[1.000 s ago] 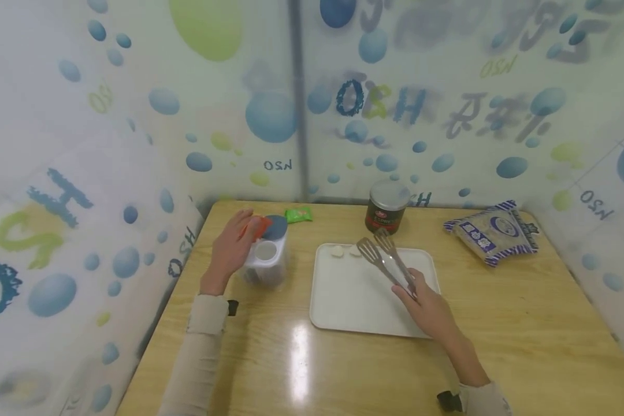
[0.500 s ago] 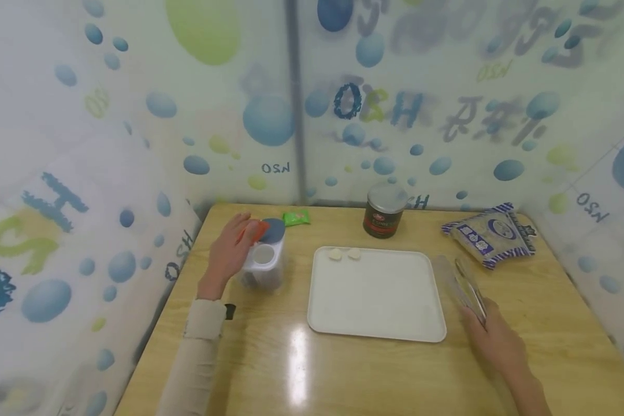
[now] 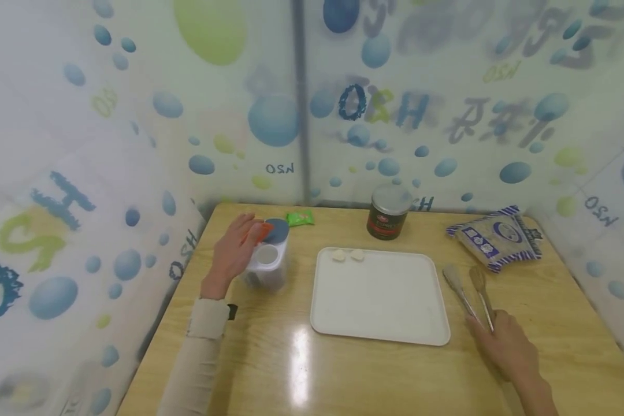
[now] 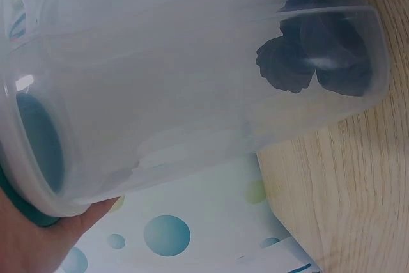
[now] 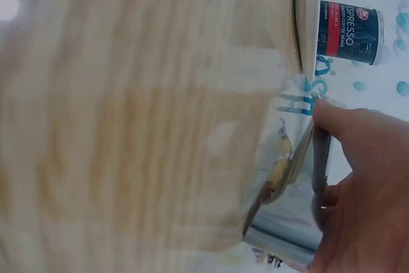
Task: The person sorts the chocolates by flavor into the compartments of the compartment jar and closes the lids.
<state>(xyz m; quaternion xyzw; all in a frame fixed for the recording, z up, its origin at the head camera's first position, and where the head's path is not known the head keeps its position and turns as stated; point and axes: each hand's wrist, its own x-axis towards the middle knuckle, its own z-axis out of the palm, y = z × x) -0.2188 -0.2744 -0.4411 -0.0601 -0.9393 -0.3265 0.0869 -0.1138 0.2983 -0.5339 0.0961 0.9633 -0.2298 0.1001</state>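
Observation:
My left hand (image 3: 231, 249) holds the top of a clear plastic storage container (image 3: 270, 278), its fingers over an orange lid section (image 3: 264, 232). A blue lid section (image 3: 277, 232) and a round pale opening lie beside it. In the left wrist view, dark scalloped pieces (image 4: 319, 52) lie at the container's bottom. Metal tongs (image 3: 483, 292) are gripped in my right hand (image 3: 507, 346), low over the table right of the tray. Their arms are spread with nothing between the tips. Two small whitish pieces (image 3: 357, 255) sit at the back left of the white tray (image 3: 379, 300).
An espresso coffee tin (image 3: 389, 214) stands behind the tray. A blue-and-white packaged bag (image 3: 494, 238) lies at the back right, beyond the tongs. Near the container is a small green packet (image 3: 300, 218). Patterned walls (image 3: 229, 127) enclose the wooden table (image 3: 374, 375).
My right hand has carried the tongs from over the tray to the table on its right, their tips now pointing away from me. My left hand has stayed on the container.

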